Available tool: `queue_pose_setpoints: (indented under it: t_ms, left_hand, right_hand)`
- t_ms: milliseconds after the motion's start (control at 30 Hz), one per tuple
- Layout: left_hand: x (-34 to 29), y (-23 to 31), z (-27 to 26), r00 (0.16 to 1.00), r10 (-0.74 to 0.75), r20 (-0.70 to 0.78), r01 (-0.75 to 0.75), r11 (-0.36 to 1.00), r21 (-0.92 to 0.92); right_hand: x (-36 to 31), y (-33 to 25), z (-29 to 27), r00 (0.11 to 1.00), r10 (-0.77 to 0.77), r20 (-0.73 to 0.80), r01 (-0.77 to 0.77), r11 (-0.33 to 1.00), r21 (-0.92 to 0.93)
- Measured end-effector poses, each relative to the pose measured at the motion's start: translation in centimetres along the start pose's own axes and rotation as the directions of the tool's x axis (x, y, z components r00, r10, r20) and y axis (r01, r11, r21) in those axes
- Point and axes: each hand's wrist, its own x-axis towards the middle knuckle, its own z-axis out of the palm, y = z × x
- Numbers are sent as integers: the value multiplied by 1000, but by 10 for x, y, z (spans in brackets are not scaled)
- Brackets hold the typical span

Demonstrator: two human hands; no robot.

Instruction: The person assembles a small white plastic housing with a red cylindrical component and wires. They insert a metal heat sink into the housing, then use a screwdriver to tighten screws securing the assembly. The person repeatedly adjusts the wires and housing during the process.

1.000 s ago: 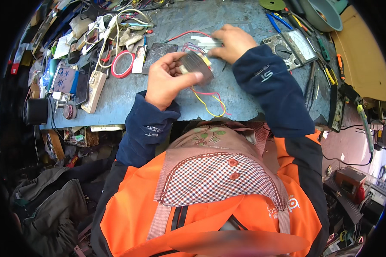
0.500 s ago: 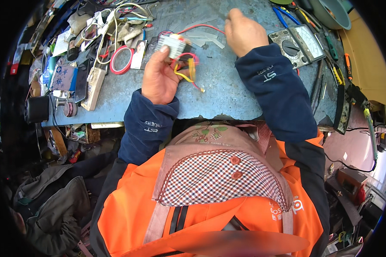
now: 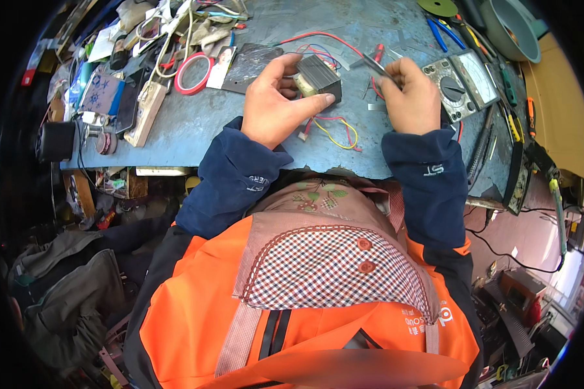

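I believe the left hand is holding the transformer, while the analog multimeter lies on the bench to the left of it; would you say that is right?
Not quite: the head view shows the analog multimeter on the bench to the right of the transformer. The left hand is indeed holding the transformer.

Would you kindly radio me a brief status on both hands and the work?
Left hand: grip on dark laminated block. Right hand: grip on slim dark item, kind unclear. Dial meter close beside, on that hand's right.
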Motion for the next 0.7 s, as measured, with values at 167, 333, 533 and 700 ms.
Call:
queue_pose_setpoints:
  t_ms: [167, 333, 533, 700]
  left_hand:
    - [2, 0, -3, 1000, -29, 7, 29, 986, -161]
    - [8, -10, -7, 999, -42, 2, 42, 985, -167]
    - [8, -5, -8, 997, -70, 12, 71, 974, -217]
    - [8, -7, -10, 998, -58, 14, 59, 985, -165]
  right_hand:
    - [-9, -19, -7, 992, -60, -113, 65, 997, 38]
    - [-26, -40, -2, 1000, 10, -6, -6, 891, 454]
    - [-41, -65, 17, 994, -91, 59, 60, 912, 405]
    - [-40, -65, 24, 982, -190, -20, 188, 943, 273]
